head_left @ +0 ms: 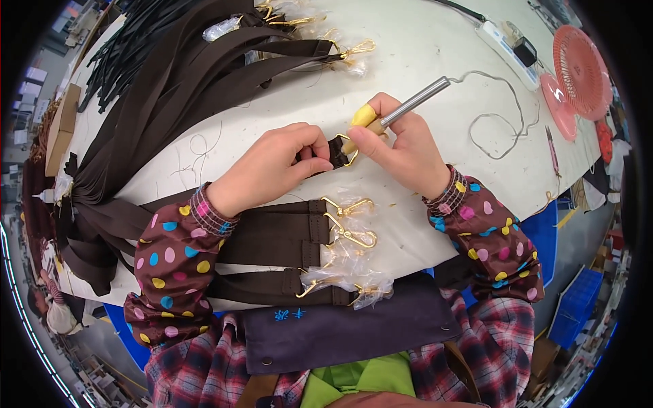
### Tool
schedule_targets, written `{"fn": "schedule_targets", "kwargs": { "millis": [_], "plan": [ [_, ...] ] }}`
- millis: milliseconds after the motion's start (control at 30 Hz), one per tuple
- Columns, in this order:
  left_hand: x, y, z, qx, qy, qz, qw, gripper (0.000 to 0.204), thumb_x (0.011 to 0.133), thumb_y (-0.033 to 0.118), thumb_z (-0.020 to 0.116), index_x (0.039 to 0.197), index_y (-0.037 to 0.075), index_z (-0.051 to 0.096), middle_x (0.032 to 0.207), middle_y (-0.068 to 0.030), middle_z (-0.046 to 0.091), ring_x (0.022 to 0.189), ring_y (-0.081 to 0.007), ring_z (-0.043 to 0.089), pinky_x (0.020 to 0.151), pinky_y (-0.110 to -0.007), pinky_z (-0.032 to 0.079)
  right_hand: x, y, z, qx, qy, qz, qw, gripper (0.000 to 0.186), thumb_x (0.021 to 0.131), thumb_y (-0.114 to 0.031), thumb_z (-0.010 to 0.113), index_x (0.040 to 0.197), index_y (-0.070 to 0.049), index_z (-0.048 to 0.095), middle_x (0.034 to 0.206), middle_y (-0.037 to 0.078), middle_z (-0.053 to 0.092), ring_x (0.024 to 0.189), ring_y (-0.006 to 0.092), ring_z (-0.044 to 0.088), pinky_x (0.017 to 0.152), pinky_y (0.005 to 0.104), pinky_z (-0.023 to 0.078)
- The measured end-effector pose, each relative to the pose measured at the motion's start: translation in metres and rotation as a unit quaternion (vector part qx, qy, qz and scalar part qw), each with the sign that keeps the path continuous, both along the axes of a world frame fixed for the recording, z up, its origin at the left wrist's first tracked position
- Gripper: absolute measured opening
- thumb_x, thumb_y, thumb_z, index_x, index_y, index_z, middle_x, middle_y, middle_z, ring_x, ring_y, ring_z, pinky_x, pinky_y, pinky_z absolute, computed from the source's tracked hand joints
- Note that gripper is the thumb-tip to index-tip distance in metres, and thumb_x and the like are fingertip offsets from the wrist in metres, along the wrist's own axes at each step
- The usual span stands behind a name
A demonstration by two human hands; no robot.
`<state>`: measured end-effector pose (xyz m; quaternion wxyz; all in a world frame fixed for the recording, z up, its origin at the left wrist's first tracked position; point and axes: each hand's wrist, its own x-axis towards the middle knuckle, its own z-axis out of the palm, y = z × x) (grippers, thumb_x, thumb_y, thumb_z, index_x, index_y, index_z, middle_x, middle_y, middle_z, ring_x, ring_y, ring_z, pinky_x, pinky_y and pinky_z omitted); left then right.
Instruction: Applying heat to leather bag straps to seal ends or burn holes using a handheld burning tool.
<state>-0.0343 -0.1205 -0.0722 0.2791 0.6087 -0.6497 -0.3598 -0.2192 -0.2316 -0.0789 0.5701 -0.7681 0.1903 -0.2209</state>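
Observation:
My left hand (269, 163) pinches the end of a dark brown webbing strap (337, 152), fingers closed on it. A gold metal clasp (353, 160) is fixed at that end. My right hand (411, 153) grips a corded pen-shaped tool like a soldering iron (418, 100), with a silver barrel and a tan lower part. Its tip points down at the strap end beside the clasp; whether it touches is hard to see. A yellow cover (362, 115) sits on a right-hand finger. Nearer me lie finished-looking brown straps (272, 234) with gold snap hooks (352, 232) in clear plastic wrap.
More brown straps (197, 88) drape across the table's left, bunched near its edge, beside black cords (146, 44). At the right stand a power strip (507, 51), a pink plastic basket (578, 64) and small pink-handled tweezers (551, 151). The tool's grey cable (507, 87) loops on the white tabletop.

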Motion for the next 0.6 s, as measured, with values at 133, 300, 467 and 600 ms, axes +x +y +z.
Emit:
{"fn": "schedule_targets", "kwargs": {
  "millis": [133,300,467,600],
  "plan": [
    [-0.0004,-0.0019,0.0005,0.007,0.022,0.001,1.000,0.010,0.085,0.007,0.064,0.088,0.001,0.057,0.076,-0.0046,0.057,0.066,-0.0115,0.052,0.060,-0.026,0.043,-0.0007,0.0009,-0.0141,-0.060,-0.022,-0.028,0.998,0.021,0.087,-0.016,0.065,0.087,-0.001,0.050,0.074,0.008,0.065,0.065,0.0114,0.064,0.055,0.0237,0.048],
    [-0.0008,-0.0017,-0.0012,-0.014,0.016,-0.004,1.000,0.011,0.086,0.008,0.063,0.089,0.000,0.056,0.077,-0.0065,0.059,0.068,-0.0140,0.054,0.062,-0.027,0.044,-0.0025,0.0021,-0.0121,-0.082,-0.007,-0.044,0.996,0.022,0.087,-0.014,0.064,0.088,-0.001,0.047,0.073,0.009,0.064,0.066,0.0133,0.065,0.057,0.0254,0.050],
    [-0.0007,-0.0025,-0.0002,0.001,0.002,-0.004,1.000,0.011,0.087,0.009,0.062,0.089,0.000,0.056,0.079,-0.0088,0.061,0.070,-0.0176,0.056,0.064,-0.029,0.045,-0.0034,0.0023,-0.0133,-0.086,0.001,-0.042,0.995,0.022,0.086,-0.013,0.064,0.090,-0.002,0.046,0.072,0.009,0.062,0.066,0.0146,0.065,0.057,0.0264,0.049],
    [-0.0008,-0.0022,-0.0017,-0.004,0.006,-0.004,1.000,0.011,0.087,0.009,0.062,0.090,0.000,0.056,0.079,-0.0090,0.061,0.070,-0.0183,0.057,0.065,-0.030,0.045,-0.0046,0.0019,-0.0138,-0.089,0.008,-0.035,0.995,0.022,0.085,-0.013,0.064,0.090,-0.002,0.046,0.072,0.009,0.062,0.066,0.0153,0.064,0.057,0.0271,0.048]
  ]
}}
